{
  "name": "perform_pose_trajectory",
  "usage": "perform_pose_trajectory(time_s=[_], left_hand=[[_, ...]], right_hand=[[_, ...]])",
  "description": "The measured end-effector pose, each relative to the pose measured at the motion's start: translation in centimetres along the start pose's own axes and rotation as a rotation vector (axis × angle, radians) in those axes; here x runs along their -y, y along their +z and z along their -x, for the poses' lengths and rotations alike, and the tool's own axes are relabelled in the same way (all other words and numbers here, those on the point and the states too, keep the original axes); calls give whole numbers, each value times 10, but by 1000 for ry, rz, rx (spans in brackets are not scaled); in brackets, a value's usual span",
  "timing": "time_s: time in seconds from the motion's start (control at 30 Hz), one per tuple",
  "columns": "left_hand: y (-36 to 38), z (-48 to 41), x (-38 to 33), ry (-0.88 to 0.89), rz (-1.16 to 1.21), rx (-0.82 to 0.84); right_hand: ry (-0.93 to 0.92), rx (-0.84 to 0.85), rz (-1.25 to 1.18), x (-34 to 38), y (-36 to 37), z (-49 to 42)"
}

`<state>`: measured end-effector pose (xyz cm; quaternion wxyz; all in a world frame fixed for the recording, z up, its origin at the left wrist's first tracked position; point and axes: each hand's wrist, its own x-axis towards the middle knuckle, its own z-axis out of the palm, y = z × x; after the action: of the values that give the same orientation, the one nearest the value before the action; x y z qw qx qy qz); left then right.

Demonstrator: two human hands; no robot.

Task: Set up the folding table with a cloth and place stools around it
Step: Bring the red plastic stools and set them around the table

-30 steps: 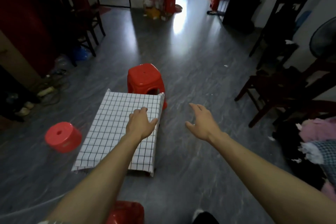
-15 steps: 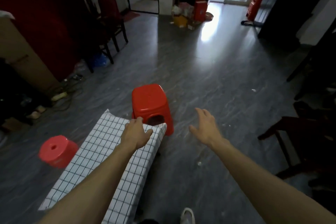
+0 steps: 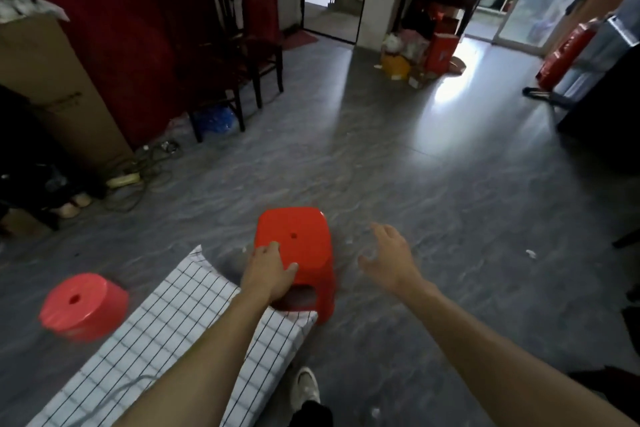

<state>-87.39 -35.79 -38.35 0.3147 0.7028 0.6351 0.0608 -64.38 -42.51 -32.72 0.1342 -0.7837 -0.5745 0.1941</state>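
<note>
A low table under a white cloth with a black grid (image 3: 166,340) runs from the bottom left toward the centre. At its far end stands a square red plastic stool (image 3: 301,243). My left hand (image 3: 270,270) lies on the stool's near left corner, fingers curled over its edge. My right hand (image 3: 391,260) hovers just right of the stool, fingers spread, holding nothing. A round red stool (image 3: 81,305) sits on the floor left of the table.
Dark wooden chairs (image 3: 225,55) stand along the red wall at the left, with a cardboard box (image 3: 59,87) and cables (image 3: 138,177) on the floor. Boxes and bags (image 3: 415,55) cluster by the far pillar. My white shoe (image 3: 306,388) is beside the table. Grey floor stretches ahead and right.
I have stepped forward along the table. My left hand has left the cloth's far edge and come to rest on the square red stool. My right hand has stayed open beside it.
</note>
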Motion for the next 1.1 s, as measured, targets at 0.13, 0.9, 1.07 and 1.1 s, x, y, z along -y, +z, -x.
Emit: perform_pose_trajectory(time_s=[0.13, 0.9, 1.07, 1.1], left_hand=[[-6, -60, -12, -42, -5, 1], [-13, -211, -47, -797, 229, -349], [23, -196, -77, -953, 380, -511], [31, -192, -77, -981, 385, -517]], right_hand=[[-102, 76, 121, 12, -7, -78], [-702, 526, 93, 66, 37, -411], [-771, 634, 179, 56, 52, -428], [-785, 651, 197, 54, 57, -427]])
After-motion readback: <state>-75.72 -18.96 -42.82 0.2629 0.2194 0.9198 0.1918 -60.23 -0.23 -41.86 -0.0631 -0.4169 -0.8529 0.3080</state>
